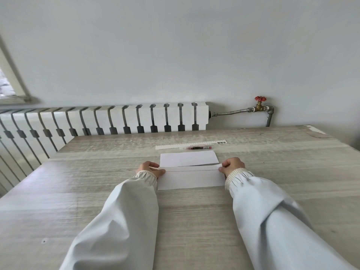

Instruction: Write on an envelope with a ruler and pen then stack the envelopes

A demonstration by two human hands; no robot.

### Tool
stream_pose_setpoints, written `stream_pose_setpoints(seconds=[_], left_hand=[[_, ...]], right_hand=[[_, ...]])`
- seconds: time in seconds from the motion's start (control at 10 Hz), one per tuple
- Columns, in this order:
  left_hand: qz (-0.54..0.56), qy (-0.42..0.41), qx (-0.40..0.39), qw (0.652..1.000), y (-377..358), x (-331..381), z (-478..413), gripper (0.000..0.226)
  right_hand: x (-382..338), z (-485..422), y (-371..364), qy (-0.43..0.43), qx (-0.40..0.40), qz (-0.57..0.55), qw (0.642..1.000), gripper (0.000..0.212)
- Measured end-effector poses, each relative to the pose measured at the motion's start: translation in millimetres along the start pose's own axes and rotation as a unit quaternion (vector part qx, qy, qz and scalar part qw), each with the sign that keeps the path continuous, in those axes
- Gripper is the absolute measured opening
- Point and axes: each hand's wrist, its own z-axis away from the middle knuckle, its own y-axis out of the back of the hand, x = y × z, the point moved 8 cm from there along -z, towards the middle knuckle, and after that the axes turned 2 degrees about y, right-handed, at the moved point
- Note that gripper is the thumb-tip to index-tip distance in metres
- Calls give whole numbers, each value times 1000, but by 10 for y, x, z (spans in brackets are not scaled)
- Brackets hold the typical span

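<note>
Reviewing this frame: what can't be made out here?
- Ruler markings and pen label: too small, head view.
- Fingertips of left hand and right hand: curled around the near envelope flap's ends.
- Far envelope: near edge covered by that flap.
- Any writing on either envelope: none visible; undersides hidden.

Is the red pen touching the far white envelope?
Apart. The head view shows bare table between the red pen and the far white envelope.
</note>
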Motion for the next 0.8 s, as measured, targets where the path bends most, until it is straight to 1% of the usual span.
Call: stream_pose_setpoints(seconds=[0.1, 0.2, 0.3, 0.4, 0.5, 0.6, 0.7, 0.8], left_hand=[[-12, 7, 17, 1000, -9, -7, -42, 38], [-12, 18, 41, 999, -10, -72, -95, 34], [-29, 15, 48, 998, -11, -96, -129, 23], [-45, 9, 52, 998, -16, -102, -147, 22], [-79, 5, 57, 995, -21, -87, -123, 22], [-99, -1, 44, 994, -27, -55, -116, 18], [-114, 0, 27, 993, -43, -26, -113, 21], [-100, -10, 42, 994, 7, 63, -117, 28]], right_hand=[[38, -54, -1, -19, -2, -5, 1000, 21], [60, -96, -16, -25, -4, 6, 1000, 18], [56, -97, -41, -23, -4, 32, 999, 9], [67, -116, -59, -15, -1, 61, 998, 35], [38, -121, -62, 4, 0, 110, 994, 31], [-21, -101, -124, 29, -26, 179, 983, 15], [-91, -73, -150, 55, -33, 241, 968, 27], [-232, -47, -101, 103, 5, 245, 964, 26]])
